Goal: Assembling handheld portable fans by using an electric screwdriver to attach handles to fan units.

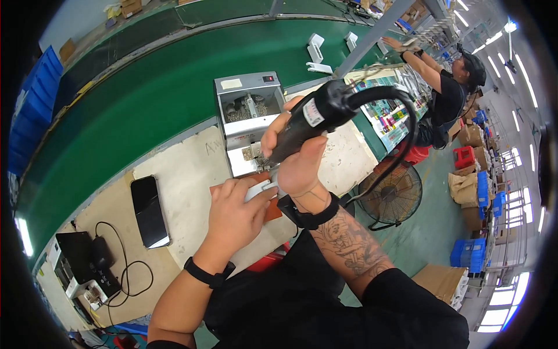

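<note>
My right hand (pixel 299 170) is wrapped round a black electric screwdriver (pixel 311 121), tilted with its cable end up toward the right. A white plastic part (pixel 257 190) is gripped by my left hand (pixel 235 214), over an orange-brown pad (pixel 272 210) on the bench. My hands almost meet there, and the right one hides the screwdriver's tip and much of the part. Just beyond them stands a grey screw feeder (pixel 250 131) with loose screws in its tray.
A black phone (pixel 150 212) lies on the bench (pixel 189 157) at left, near a second device (pixel 87 267) with cables. White parts (pixel 315 48) sit on the green conveyor (pixel 157 81). A floor fan (pixel 390 195) is at right. A co-worker (pixel 447 87) reaches over the belt.
</note>
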A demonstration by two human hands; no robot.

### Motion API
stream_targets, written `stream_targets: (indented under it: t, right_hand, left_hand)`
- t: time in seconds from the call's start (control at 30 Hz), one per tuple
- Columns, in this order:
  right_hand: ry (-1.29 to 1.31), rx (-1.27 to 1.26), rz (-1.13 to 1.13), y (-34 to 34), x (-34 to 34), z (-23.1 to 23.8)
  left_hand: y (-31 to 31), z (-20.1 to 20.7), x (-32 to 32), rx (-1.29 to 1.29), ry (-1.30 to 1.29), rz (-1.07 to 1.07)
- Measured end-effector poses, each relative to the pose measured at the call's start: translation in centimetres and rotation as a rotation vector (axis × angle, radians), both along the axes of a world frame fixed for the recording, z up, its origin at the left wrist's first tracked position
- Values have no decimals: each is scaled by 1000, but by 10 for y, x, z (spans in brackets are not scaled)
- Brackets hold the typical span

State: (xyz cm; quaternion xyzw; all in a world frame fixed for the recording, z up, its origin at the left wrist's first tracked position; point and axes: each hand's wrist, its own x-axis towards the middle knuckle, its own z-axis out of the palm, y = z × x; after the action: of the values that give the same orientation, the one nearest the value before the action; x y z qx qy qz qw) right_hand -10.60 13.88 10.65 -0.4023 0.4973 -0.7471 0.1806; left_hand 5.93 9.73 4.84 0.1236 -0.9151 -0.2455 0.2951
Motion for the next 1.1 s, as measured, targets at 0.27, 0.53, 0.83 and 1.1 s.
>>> stream_targets:
  t: [0.27, 0.53, 0.83, 1.1]
  right_hand:
    - [-54, 2, 15, 16, 1, -9]
    - [-46, 15, -4, 30, 2, -8]
    - [-123, 28, 52, 31, 6, -26]
    - [-137, 11, 61, 30, 5, -33]
  left_hand:
    - [-2, -7, -2, 6, 33, -12]
    - [1, -4, -4, 4, 13, -10]
    - [-1, -7, -5, 17, 9, -21]
    - [-2, -8, -6, 7, 4, -22]
